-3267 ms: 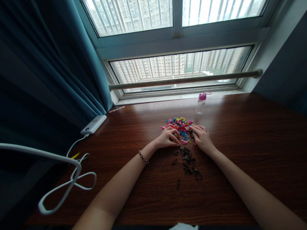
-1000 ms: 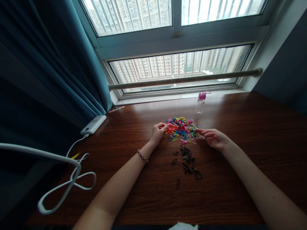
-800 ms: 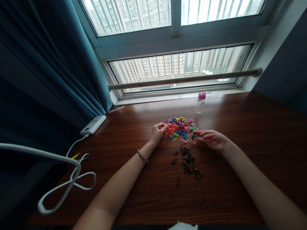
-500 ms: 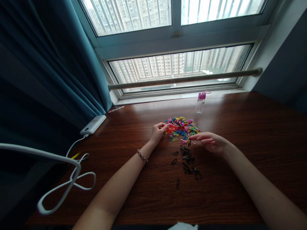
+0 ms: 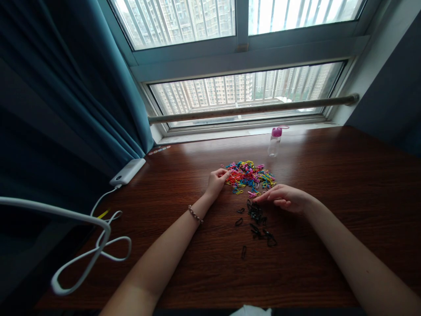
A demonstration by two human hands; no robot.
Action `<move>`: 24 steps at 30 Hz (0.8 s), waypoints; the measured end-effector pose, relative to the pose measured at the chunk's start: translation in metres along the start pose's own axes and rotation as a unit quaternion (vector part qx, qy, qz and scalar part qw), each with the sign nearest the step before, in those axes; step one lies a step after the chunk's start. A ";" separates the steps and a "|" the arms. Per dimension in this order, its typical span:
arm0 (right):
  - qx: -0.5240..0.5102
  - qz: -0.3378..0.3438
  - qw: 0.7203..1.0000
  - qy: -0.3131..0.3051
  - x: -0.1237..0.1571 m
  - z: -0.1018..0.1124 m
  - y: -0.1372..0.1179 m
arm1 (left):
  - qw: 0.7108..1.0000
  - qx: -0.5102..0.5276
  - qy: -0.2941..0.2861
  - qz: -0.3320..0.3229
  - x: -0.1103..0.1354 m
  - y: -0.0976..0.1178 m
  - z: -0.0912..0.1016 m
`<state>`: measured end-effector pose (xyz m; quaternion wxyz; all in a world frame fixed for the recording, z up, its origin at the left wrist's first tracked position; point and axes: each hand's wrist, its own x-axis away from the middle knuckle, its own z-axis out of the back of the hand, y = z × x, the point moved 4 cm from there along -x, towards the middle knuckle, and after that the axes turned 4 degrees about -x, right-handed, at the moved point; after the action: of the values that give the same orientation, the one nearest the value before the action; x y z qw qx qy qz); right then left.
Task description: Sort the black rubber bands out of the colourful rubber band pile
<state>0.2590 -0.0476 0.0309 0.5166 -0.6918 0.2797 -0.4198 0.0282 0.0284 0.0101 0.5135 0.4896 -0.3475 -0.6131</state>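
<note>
The left hand [image 5: 217,181] rests just left of centre with its fingers curled. Its tips touch the left edge of the heap of coloured bands [image 5: 251,175]; I cannot tell whether it pinches one. The right hand [image 5: 287,199], right of centre, lies low over the table [image 5: 345,188], fingers drawn together and tips at the top of the scattered black bands [image 5: 258,221]. Any band between them is hidden. A bottle [image 5: 275,142] stands above the heap.

Bare forearms; beaded bracelet [image 5: 195,214], left wrist
</note>
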 end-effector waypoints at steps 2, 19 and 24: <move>0.012 -0.013 1.000 -0.003 -0.002 0.001 0.002 | 1.000 -0.019 -0.006 -0.016 0.001 0.002 0.000; 0.434 0.245 0.828 0.257 -0.024 0.029 0.005 | 0.983 -0.133 -0.011 -0.125 0.009 0.018 -0.004; 0.435 0.236 0.826 0.270 -0.024 0.031 0.006 | 0.963 -0.191 -0.017 -0.191 0.016 0.030 -0.007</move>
<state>0.2742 -0.0146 0.0144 0.7514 -0.1672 0.3507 -0.5333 0.0437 0.0067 0.0317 0.4644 0.4296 -0.1327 -0.7630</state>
